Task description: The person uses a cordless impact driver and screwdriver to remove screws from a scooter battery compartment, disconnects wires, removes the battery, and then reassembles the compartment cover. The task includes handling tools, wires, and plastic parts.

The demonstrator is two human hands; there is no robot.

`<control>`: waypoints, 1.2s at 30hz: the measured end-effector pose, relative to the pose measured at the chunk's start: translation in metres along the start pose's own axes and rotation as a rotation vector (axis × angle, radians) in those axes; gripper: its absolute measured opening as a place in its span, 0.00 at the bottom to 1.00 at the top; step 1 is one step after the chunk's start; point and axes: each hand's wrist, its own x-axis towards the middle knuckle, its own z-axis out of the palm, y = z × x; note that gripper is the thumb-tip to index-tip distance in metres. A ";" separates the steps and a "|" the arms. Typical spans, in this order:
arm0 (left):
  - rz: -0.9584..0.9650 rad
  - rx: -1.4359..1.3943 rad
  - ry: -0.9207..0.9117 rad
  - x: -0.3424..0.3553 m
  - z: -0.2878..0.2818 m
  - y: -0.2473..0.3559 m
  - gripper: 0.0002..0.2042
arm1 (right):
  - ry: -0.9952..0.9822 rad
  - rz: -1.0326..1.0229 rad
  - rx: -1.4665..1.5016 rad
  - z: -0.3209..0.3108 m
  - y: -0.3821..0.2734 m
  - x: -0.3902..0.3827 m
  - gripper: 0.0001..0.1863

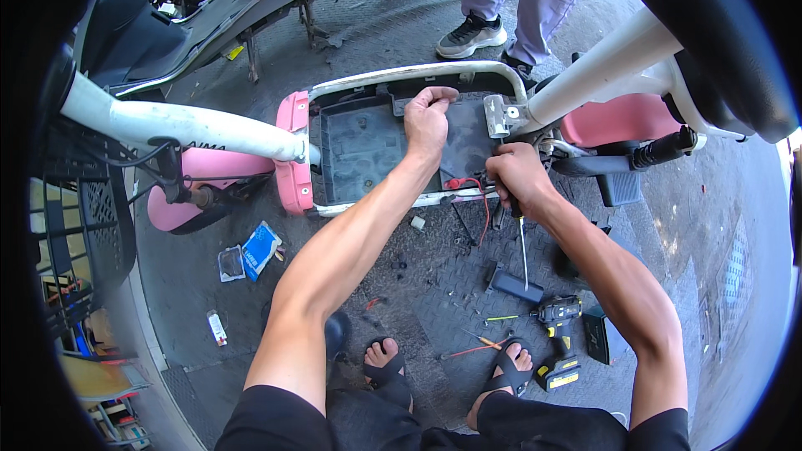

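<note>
A pink and white scooter frame has an open black battery compartment (359,154) in front of me. My left hand (426,121) is over that compartment near its far rim, fingers curled; whether they hold something, I cannot make out. My right hand (522,174) grips a screwdriver (524,250) at the compartment's right end, its long shaft pointing toward me. Just left of that hand lie a red connector (455,184) and wires. A white metal bracket (499,117) is at the foot of the white post above my right hand.
A dark scooter (209,8) stands behind. A person's legs (543,8) are at the far side. On the ground lie a drill (558,330), a black box (606,334), a blue packet (261,246) and small tools. A rack (75,217) stands at left.
</note>
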 end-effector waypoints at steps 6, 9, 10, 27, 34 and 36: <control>-0.086 -0.035 0.098 0.008 -0.054 0.024 0.12 | -0.168 0.021 -0.069 0.032 -0.023 0.017 0.13; -0.061 -0.151 0.059 -0.016 -0.075 0.030 0.14 | -0.123 -0.085 -0.566 0.041 -0.036 0.019 0.16; 0.084 0.083 0.073 -0.027 -0.081 0.035 0.15 | -0.088 -0.100 -0.624 0.041 -0.036 0.016 0.18; 0.169 0.707 -0.447 -0.107 -0.123 0.051 0.10 | 0.012 -0.330 -0.507 0.021 0.078 -0.129 0.14; 0.203 0.663 -0.386 -0.113 -0.123 0.037 0.10 | -0.226 -0.137 -0.961 0.055 0.235 -0.189 0.12; 0.144 0.578 -0.400 -0.110 -0.124 0.036 0.09 | -0.133 -0.237 -1.005 0.060 0.270 -0.200 0.13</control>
